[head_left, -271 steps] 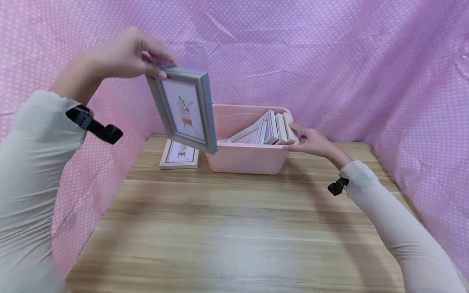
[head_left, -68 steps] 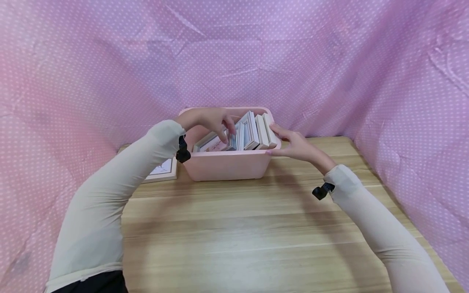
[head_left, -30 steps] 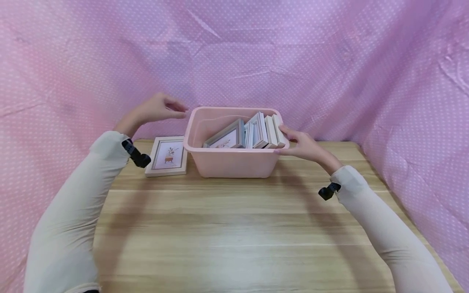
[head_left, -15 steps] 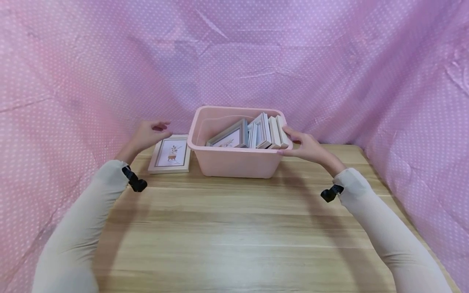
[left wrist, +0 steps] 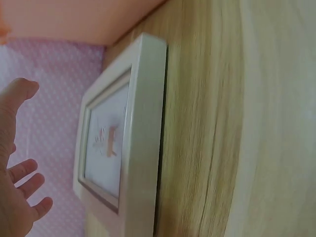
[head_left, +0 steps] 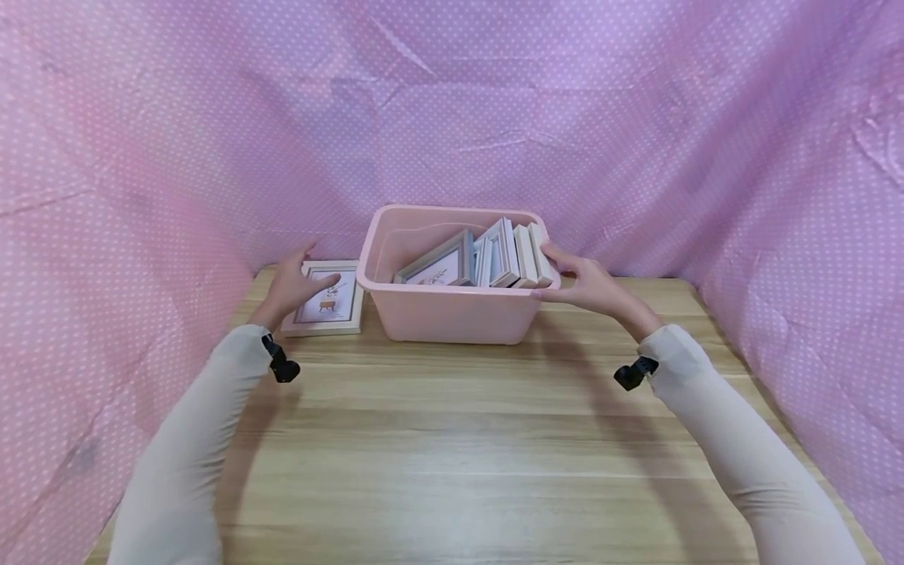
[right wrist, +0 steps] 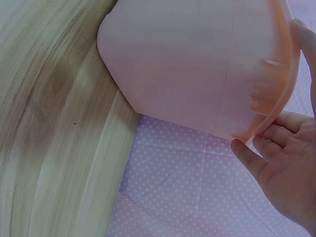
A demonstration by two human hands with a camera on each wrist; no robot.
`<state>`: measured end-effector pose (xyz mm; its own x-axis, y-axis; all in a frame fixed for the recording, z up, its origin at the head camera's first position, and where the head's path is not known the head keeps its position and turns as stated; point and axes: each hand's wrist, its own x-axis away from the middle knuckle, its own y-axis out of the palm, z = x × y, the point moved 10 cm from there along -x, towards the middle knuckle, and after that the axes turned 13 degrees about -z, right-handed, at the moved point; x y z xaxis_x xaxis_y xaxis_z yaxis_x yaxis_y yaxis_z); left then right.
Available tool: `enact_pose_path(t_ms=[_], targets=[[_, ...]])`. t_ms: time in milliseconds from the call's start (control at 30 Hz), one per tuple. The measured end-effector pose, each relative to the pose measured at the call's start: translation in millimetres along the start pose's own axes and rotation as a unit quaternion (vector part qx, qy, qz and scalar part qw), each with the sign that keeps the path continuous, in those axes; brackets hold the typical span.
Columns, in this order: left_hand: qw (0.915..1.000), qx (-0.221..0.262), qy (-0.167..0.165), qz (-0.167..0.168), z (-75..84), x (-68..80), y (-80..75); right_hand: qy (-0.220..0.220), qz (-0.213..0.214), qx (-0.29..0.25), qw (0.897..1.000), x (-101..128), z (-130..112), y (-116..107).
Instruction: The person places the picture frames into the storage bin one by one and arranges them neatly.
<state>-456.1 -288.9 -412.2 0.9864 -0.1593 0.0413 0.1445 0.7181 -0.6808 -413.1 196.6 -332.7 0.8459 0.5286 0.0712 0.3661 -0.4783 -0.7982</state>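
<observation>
A cream picture frame with a potted-plant print lies face up on the table, left of a pink plastic bin. My left hand hovers over its left side, thumb and fingers spread and holding nothing; a gap to the frame shows in the left wrist view. At the bin's right end, my right hand grips the rim, thumb toward the front and fingers around the end. Inside lean a grey picture frame, white-blue frames and cream frames, propped against the right side. Their lower parts are hidden.
The wooden table extends toward me in front of the bin. Pink dotted cloth hangs behind the table and along both sides. A black wrist camera sits on each sleeve.
Earlier my left hand held up a grey frame, then reached into the bin, where a grey frame now leans. Since then it has moved left and down over the cream frame. Right hand stays on the rim.
</observation>
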Motion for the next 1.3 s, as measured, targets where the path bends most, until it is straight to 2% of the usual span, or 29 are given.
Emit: enact_pose_path(t_ms=[167, 333, 533, 700, 1000, 1300], targets=[[0.9994, 0.019, -0.024, -0.016, -23.9, -5.6, -5.5, -0.003, -0.002, -0.008, 1.0, -3.1, 0.2, 1.2], [0.9989, -0.009, -0.036, -0.028, -37.0, -9.1, -10.6, -0.007, 0.002, -0.014, 1.0, -1.8, -1.2, -0.5], [0.9981, -0.014, -0.045, -0.04, -57.9, -5.3, -13.5, -0.008, -0.001, -0.02, 1.0, 0.0, -1.2, 0.9], [0.9973, 0.0, -0.05, -0.053, -74.2, -2.7, -12.4, -0.01, 0.006, -0.011, 1.0, 0.2, -1.4, 1.1], [0.9971, 0.007, -0.053, -0.055, -79.1, -6.5, -9.3, -0.007, 0.006, -0.01, 1.0, -1.2, 1.3, 0.7], [0.9955, 0.039, -0.063, -0.059, -85.7, -10.9, -5.5, -0.008, 0.001, -0.019, 1.0, -1.9, 1.9, 2.1]])
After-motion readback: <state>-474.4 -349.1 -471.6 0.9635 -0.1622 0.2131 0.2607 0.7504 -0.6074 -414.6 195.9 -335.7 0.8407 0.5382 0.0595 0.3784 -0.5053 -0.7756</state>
